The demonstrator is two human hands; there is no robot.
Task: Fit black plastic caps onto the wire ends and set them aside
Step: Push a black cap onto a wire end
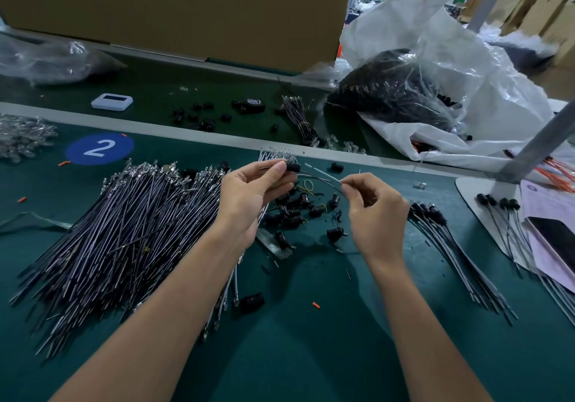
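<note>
My left hand pinches a black plastic cap between thumb and fingers above the green mat. A thin black wire arcs from that cap to my right hand, which pinches the wire's other part between thumb and forefinger. Loose black caps lie on the mat below both hands. A big heap of uncapped wires spreads at the left. Wires with caps fitted lie in a pile to the right of my right hand.
A blue round "2" sticker marks the mat at upper left. Beyond a grey rail lie more caps, a tape roll and a white device. A plastic bag of black parts sits back right. Papers and a metal post base are far right.
</note>
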